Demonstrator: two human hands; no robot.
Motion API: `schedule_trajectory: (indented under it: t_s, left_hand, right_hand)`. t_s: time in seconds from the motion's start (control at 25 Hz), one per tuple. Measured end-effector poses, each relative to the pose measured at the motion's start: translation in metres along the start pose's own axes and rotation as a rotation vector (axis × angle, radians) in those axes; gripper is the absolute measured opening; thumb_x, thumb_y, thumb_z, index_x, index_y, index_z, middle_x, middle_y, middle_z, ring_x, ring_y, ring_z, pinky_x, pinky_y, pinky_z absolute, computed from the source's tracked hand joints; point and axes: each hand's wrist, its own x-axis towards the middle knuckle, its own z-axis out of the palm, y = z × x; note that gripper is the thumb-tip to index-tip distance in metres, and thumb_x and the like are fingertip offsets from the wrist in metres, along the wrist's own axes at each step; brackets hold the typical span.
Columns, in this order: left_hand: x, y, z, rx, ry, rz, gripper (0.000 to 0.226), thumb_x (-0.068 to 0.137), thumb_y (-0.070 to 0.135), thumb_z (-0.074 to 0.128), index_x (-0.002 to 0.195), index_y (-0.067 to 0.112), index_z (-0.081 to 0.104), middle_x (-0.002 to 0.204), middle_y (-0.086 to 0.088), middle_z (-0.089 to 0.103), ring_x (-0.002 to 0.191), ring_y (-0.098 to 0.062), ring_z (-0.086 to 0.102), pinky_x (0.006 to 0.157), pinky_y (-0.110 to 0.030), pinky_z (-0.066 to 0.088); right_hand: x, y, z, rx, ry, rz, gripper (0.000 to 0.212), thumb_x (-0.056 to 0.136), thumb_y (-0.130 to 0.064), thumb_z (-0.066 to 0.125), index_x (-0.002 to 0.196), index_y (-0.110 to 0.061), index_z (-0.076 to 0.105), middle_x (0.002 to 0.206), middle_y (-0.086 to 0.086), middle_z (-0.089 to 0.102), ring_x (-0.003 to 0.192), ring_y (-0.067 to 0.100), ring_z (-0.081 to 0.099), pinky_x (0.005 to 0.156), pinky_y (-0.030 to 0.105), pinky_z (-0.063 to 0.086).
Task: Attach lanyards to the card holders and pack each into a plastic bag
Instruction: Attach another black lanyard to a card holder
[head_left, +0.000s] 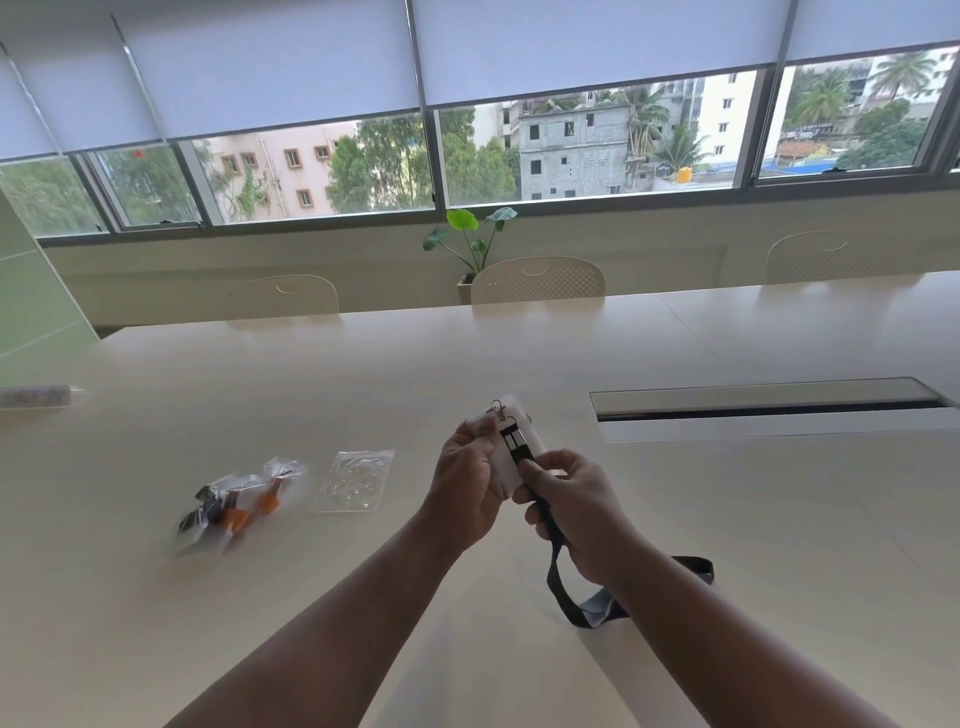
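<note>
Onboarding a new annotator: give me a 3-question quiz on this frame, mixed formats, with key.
1. True or false: the left hand holds the white card holder.
2. Which hand pinches the black lanyard? A) left B) right C) neither
3. Fill in: the empty plastic bag lies flat on the ____, right of the packed bags.

Key: 1 true; 2 B, the right hand; 3 table.
</note>
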Motion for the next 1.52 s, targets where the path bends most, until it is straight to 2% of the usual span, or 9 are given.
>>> schedule_trajectory:
  t_s: [0.16,0.24,0.44,0.68,0.92,1.08,1.2,1.44,1.52]
  left_hand:
    - [-0.001,0.004,0.001,-0.056,0.003,-0.018,0.025,0.110,0.013,0.038,0.122,0.006,0.059,0.116,-0.022,0.069,0.099,-0.034,0.066,0.086,-0.051,0.055]
    - [0.002,0.004,0.000,-0.077,0.006,-0.037,0.029,0.110,0.015,0.037,0.131,0.005,0.055,0.122,-0.025,0.066,0.107,-0.037,0.062,0.094,-0.056,0.053]
    - [0.009,0.007,-0.008,-0.064,0.008,-0.032,0.020,0.104,0.018,0.054,0.119,0.011,0.064,0.102,-0.015,0.068,0.096,-0.029,0.066,0.079,-0.049,0.062]
    - [0.016,0.039,-0.029,0.389,-0.146,-0.019,0.041,0.067,0.015,0.092,0.103,0.015,0.074,0.095,-0.005,0.073,0.091,-0.025,0.070,0.075,-0.043,0.060]
    - [0.016,0.055,-0.036,0.809,-0.266,-0.060,0.037,0.064,0.011,0.089,0.097,0.013,0.070,0.087,-0.005,0.069,0.077,-0.019,0.068,0.062,-0.031,0.057]
    - [0.014,0.045,-0.036,0.900,-0.185,0.046,0.033,0.069,0.016,0.084,0.098,0.009,0.070,0.086,-0.008,0.070,0.076,-0.019,0.066,0.065,-0.033,0.057]
    - [0.014,0.041,-0.036,0.874,-0.120,0.032,0.035,0.065,0.020,0.083,0.096,0.011,0.070,0.084,-0.007,0.070,0.075,-0.019,0.066,0.067,-0.035,0.056]
    - [0.011,0.042,-0.036,0.873,-0.110,-0.021,0.035,0.063,0.019,0.084,0.094,0.013,0.070,0.083,-0.007,0.071,0.072,-0.017,0.066,0.066,-0.035,0.056]
    - [0.007,0.040,-0.033,0.947,-0.145,0.014,0.032,0.063,0.022,0.083,0.092,0.017,0.071,0.082,-0.003,0.071,0.071,-0.014,0.065,0.064,-0.032,0.055]
  right_hand:
    - [0.002,0.005,0.001,0.011,0.151,-0.069,0.040,0.092,-0.023,0.076,0.119,-0.023,0.046,0.065,0.008,0.072,0.043,0.014,0.053,0.041,0.025,0.039]
    - [0.004,0.005,-0.001,0.009,0.127,-0.043,0.037,0.092,-0.025,0.075,0.120,-0.013,0.053,0.062,0.007,0.068,0.042,0.013,0.049,0.040,0.024,0.037]
    - [0.005,0.004,-0.008,-0.028,0.032,0.003,0.022,0.095,-0.023,0.071,0.101,-0.003,0.063,0.059,0.006,0.062,0.043,0.011,0.043,0.040,0.023,0.033]
    - [0.009,-0.005,-0.022,-0.178,-0.063,-0.004,0.013,0.095,-0.016,0.071,0.098,-0.004,0.067,0.057,0.007,0.061,0.041,0.011,0.039,0.041,0.022,0.030]
    - [0.015,-0.014,-0.033,-0.366,-0.166,-0.036,0.014,0.092,-0.016,0.073,0.096,-0.005,0.066,0.055,0.005,0.061,0.040,0.010,0.038,0.040,0.020,0.028]
    - [0.016,-0.029,-0.039,-0.675,-0.111,-0.272,0.030,0.084,-0.032,0.079,0.107,-0.032,0.060,0.058,-0.007,0.063,0.047,0.006,0.047,0.045,0.017,0.035]
    - [0.014,-0.047,-0.043,-1.001,-0.201,-0.545,0.039,0.076,-0.028,0.073,0.110,-0.042,0.059,0.067,-0.014,0.061,0.060,0.001,0.056,0.052,0.013,0.037]
    - [0.016,-0.088,-0.045,-1.189,-0.340,-0.782,0.019,0.084,-0.014,0.070,0.090,-0.031,0.077,0.099,-0.018,0.062,0.085,-0.002,0.060,0.074,0.014,0.044]
    - [0.020,-0.095,-0.041,-1.289,-0.368,-0.777,0.016,0.091,-0.018,0.067,0.094,-0.030,0.076,0.097,-0.018,0.065,0.086,0.002,0.061,0.078,0.026,0.051]
